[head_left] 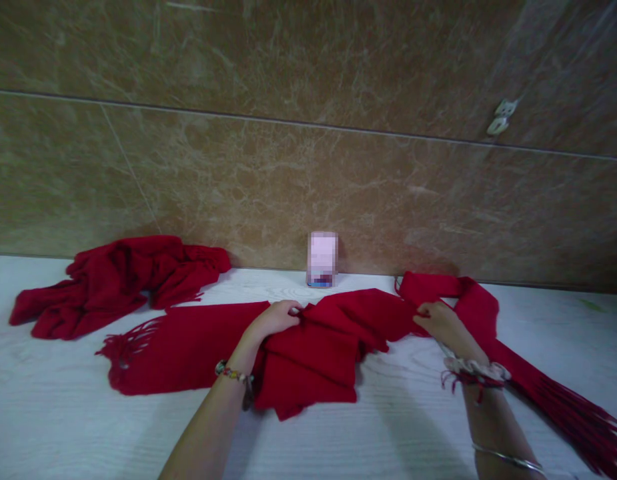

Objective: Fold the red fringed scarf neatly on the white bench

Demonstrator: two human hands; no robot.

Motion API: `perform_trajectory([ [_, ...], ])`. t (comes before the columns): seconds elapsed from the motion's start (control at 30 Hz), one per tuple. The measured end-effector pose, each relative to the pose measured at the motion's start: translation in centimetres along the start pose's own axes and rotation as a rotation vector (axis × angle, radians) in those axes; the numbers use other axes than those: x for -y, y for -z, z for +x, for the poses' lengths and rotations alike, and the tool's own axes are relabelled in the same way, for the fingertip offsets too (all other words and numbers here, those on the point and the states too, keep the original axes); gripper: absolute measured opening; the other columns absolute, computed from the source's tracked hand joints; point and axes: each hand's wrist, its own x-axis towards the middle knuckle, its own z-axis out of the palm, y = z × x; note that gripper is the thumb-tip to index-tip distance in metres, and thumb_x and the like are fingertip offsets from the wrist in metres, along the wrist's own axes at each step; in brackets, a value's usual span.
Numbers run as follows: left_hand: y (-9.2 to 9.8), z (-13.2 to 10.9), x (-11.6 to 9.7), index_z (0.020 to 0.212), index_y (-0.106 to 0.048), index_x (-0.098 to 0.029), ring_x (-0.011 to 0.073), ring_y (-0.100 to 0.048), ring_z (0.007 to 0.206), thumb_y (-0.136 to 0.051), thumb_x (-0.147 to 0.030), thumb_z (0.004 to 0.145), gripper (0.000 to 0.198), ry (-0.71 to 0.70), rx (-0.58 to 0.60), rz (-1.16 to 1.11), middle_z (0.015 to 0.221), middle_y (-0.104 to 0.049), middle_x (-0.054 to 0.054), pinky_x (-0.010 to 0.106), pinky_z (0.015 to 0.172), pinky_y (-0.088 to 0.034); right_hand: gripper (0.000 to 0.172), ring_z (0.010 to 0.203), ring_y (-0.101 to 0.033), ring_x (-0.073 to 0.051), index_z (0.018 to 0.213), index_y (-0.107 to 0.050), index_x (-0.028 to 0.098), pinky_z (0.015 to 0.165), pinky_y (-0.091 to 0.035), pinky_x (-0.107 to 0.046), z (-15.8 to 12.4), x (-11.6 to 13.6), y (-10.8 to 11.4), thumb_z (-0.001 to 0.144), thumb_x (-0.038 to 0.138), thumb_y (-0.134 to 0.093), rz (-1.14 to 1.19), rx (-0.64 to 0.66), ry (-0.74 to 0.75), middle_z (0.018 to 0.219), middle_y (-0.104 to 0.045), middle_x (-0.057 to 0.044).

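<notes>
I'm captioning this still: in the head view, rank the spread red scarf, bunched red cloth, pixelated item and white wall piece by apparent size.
1. Spread red scarf
2. Bunched red cloth
3. Pixelated item
4. White wall piece

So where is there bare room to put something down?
The white surface is bare between the forearms, nearer than the spread red cloth; at front left; and at right, between the wall and right fringe, save a green mark. The middle is crowded, left hand and right hand on the cloth; far left holds a crumpled red cloth.
</notes>
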Motion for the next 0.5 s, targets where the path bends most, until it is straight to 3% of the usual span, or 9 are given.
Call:
perform_trajectory([
  [0.13, 0.9, 0.1, 0.7, 0.096, -0.063, -0.016, 0.0171, -0.061, 0.085, -0.045, -0.013, 0.069, 0.033, 0.020, -0.150, -0.017, 0.093, -0.067, 0.005, 0.024, 0.077, -0.045, 0.021, 0.084, -0.057, -0.026, 0.087, -0.064, 0.018, 0.067, -0.043, -0.036, -0.5, 3.2, -0.6, 0.072, 0.028, -0.053, -0.022, -0.009, 0.144, 0.089, -0.062, -0.012],
  [0.27, 1.1, 0.1, 0.7, 0.111, -0.056, -0.016, 0.0186, -0.060, 0.091, -0.046, -0.016, 0.074, 0.038, 0.126, -0.259, 0.188, 0.098, -0.064, 0.008, 0.026, 0.081, -0.043, 0.035, 0.107, -0.050, -0.025, 0.115, -0.053, 0.020, 0.083, -0.042, -0.040, -1.3, 7.4, -3.0, 0.082, 0.029, -0.043, 0.088, 0.090, 0.339, 0.116, -0.056, -0.012],
  [0.37, 0.3, -0.6, -1.0, 0.117, -0.051, -0.016, 0.0232, -0.053, 0.104, -0.046, -0.026, 0.080, 0.039, 0.154, -0.300, 0.355, 0.112, -0.057, 0.013, 0.033, 0.088, -0.040, 0.040, 0.117, -0.043, -0.028, 0.123, -0.047, 0.022, 0.092, -0.035, -0.048, -2.2, 8.6, -5.4, 0.084, 0.029, -0.042, 0.038, 0.170, 0.366, 0.126, -0.050, -0.012],
  [0.5, -2.2, -3.0, -3.9, 0.129, -0.040, -0.016, 0.0294, -0.030, 0.127, -0.045, -0.043, 0.082, 0.054, 0.015, -0.239, 0.423, 0.136, -0.036, 0.017, 0.042, 0.100, -0.029, 0.042, 0.123, -0.036, -0.030, 0.127, -0.044, 0.021, 0.097, -0.028, -0.053, -2.9, 8.5, -6.8, 0.086, 0.027, -0.038, -0.030, 0.205, 0.391, 0.133, -0.044, -0.013],
])
